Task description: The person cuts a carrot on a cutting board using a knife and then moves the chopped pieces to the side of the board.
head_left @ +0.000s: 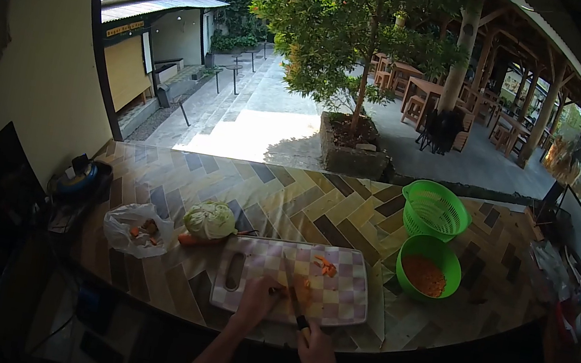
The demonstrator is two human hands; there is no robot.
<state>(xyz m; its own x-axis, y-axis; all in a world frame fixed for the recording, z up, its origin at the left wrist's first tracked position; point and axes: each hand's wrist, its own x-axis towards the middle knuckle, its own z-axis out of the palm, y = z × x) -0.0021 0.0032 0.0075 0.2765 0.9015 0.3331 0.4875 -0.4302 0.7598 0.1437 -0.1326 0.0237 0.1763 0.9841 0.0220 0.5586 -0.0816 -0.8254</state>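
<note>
My right hand (316,347) is wrapped round the black handle of a knife (293,296), whose blade points up and left over the checkered cutting board (348,299). Just left of the blade, my left hand (260,299) is closed at the board, its fingertips by a small orange piece; what it grips is too small to tell. Cut orange pieces (325,267) lie near the board's top edge. Behind the board's left corner are a cabbage (210,220) and a carrot (199,241).
A green bowl (455,269) of orange bits stands right of the board, with a green colander (439,210) behind it. A plastic bag (138,229) with scraps lies at the left. Cluttered items (559,273) sit at the table's right end.
</note>
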